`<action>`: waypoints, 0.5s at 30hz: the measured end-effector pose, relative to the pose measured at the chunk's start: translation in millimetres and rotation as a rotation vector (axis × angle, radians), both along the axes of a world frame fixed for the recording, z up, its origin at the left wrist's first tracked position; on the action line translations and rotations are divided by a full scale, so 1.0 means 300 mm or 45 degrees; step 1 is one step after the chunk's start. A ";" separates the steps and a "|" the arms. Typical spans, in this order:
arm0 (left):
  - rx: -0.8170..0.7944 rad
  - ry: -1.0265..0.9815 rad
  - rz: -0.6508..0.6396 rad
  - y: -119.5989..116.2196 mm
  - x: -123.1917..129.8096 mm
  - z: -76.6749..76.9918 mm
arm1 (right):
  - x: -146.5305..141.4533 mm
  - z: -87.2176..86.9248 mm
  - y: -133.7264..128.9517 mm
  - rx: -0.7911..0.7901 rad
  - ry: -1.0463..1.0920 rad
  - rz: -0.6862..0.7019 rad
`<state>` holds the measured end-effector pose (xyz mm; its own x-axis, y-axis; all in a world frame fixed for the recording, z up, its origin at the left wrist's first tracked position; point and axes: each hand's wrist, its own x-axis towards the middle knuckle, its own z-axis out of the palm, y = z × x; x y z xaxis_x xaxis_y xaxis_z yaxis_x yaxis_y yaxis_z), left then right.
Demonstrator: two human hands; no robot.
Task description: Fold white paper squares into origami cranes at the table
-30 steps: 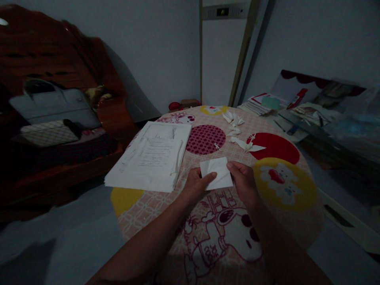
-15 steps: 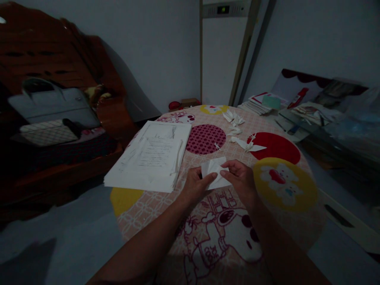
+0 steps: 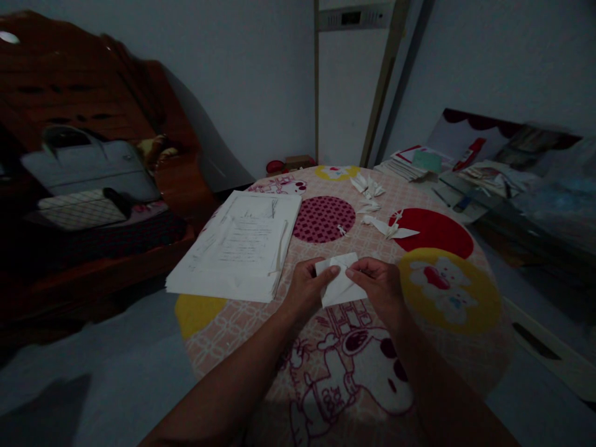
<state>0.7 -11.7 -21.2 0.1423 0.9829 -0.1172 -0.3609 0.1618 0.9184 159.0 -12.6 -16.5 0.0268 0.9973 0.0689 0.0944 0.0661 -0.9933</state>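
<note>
A small folded white paper (image 3: 343, 288) is held between both hands above the patterned tablecloth (image 3: 242, 335). My left hand (image 3: 307, 285) grips its left side, thumb on top and fingers curled behind. On the right side, my right hand (image 3: 379, 279) pinches the paper near its upper middle with thumb and forefinger. Beyond the hands lie several folded white paper shapes, among them a winged one (image 3: 391, 230) beside the red circle. A stack of printed sheets (image 3: 242, 248) rests on the left of the round table.
Bags (image 3: 93, 167) sit on a carved wooden seat (image 3: 181, 192) at the left. At the right, a glass-topped surface (image 3: 507, 214) bears papers and a plastic bag. A tall white cabinet unit (image 3: 351, 93) stands behind the table.
The right thumb and fingers have closed nearer to the left thumb on the paper. More of the paper's lower part shows below the hands. The camera view has shifted slightly.
</note>
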 end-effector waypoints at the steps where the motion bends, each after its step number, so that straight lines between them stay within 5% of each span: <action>1: -0.005 0.012 0.028 0.001 -0.002 0.011 | 0.000 -0.001 -0.001 -0.008 0.016 0.021; 7: -0.029 0.055 0.061 0.002 -0.010 0.046 | -0.001 -0.001 0.000 -0.012 0.062 0.056; 15: -0.071 0.071 0.055 0.010 -0.018 0.033 | 0.008 -0.008 0.009 -0.077 0.203 0.065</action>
<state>-4.8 -8.8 -11.3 0.0916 0.9796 -0.1787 -0.3171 0.1988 0.9273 161.4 -9.8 -19.0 -0.0179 0.9998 0.0080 -0.0665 0.0068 -0.9978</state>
